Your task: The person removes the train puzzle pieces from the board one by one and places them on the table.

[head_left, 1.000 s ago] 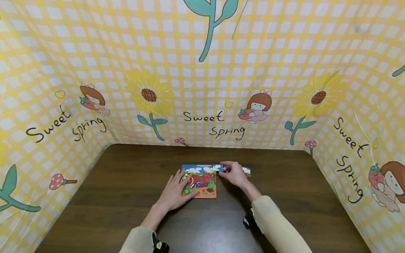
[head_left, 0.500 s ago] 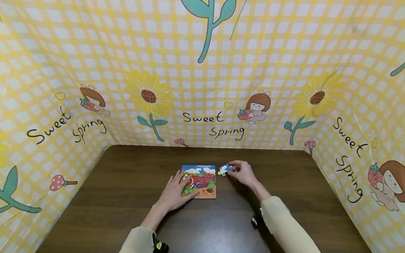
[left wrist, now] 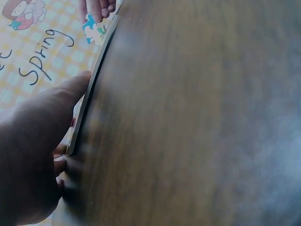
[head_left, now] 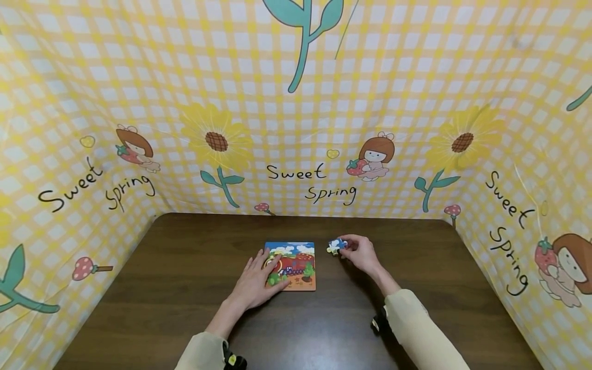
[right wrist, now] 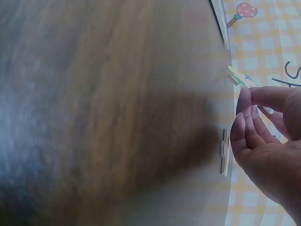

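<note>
We see the right hand [head_left: 364,255] pinching a puzzle piece [head_left: 336,246] at its edge above the surface [head_left: 185,288], forearm reaching forward, while the left hand [head_left: 253,282] rests spread, palm down, on the picture board [head_left: 302,280]. The piece, near the board's right side, looks thin, light and stiff; we judge its rim the best hold.

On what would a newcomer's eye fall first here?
Probably the yellow checked cloth with sunflowers, around the far edge and both sides of the table. Then the colourful picture board partly under the left hand and, right of it, the jigsaw piece the right hand pinches.
</note>
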The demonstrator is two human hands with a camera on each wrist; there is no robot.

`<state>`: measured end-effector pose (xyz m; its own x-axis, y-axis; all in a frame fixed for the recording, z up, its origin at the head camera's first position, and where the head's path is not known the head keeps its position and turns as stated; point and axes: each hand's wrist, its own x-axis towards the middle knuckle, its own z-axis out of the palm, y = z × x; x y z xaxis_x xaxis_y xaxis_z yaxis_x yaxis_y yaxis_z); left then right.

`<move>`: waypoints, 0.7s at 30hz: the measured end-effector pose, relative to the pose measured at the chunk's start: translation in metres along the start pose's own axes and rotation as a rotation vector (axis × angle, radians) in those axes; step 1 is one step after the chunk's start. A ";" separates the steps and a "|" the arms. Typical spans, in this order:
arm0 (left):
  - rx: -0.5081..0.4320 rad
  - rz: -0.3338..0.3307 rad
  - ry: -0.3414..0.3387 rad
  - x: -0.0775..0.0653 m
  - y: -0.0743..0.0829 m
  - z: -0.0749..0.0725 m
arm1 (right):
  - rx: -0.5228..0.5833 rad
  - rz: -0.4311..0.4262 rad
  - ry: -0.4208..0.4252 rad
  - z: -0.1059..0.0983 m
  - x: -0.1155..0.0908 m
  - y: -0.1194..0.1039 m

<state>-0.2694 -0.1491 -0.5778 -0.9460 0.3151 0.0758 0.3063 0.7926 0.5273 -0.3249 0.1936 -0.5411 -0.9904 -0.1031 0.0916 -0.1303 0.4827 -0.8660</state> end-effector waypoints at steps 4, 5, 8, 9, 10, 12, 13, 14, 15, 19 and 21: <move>0.002 -0.001 -0.003 0.001 0.000 0.000 | -0.001 0.000 0.018 -0.002 0.001 0.002; 0.004 -0.002 -0.004 0.001 0.000 0.000 | -0.004 -0.001 0.020 -0.002 0.001 0.002; 0.008 -0.003 -0.003 0.001 -0.001 0.001 | -0.027 -0.007 0.018 -0.003 0.002 0.003; 0.009 -0.003 -0.001 0.001 -0.001 0.001 | -0.044 -0.013 0.019 -0.003 0.002 0.004; 0.010 -0.004 -0.001 0.001 -0.001 0.002 | -0.065 -0.019 0.018 -0.004 0.002 0.004; 0.013 -0.003 -0.002 0.001 -0.001 0.002 | -0.126 -0.037 0.013 -0.004 0.002 0.005; 0.016 -0.004 -0.003 0.001 -0.001 0.002 | -0.158 -0.044 0.012 -0.004 0.002 0.005; 0.020 -0.007 -0.006 0.001 0.000 0.002 | -0.187 -0.049 0.010 -0.004 0.002 0.005; 0.025 -0.007 -0.008 0.000 0.001 0.001 | -0.217 -0.052 0.008 -0.004 0.001 0.005; 0.048 -0.004 -0.002 -0.001 0.007 -0.002 | -0.297 -0.060 0.001 -0.004 0.000 0.007; 0.064 -0.008 -0.008 -0.002 0.010 -0.004 | -0.326 -0.071 0.003 -0.004 0.000 0.007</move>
<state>-0.2652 -0.1443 -0.5690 -0.9477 0.3125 0.0652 0.3051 0.8266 0.4729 -0.3259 0.2002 -0.5456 -0.9784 -0.1441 0.1485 -0.2064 0.7276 -0.6543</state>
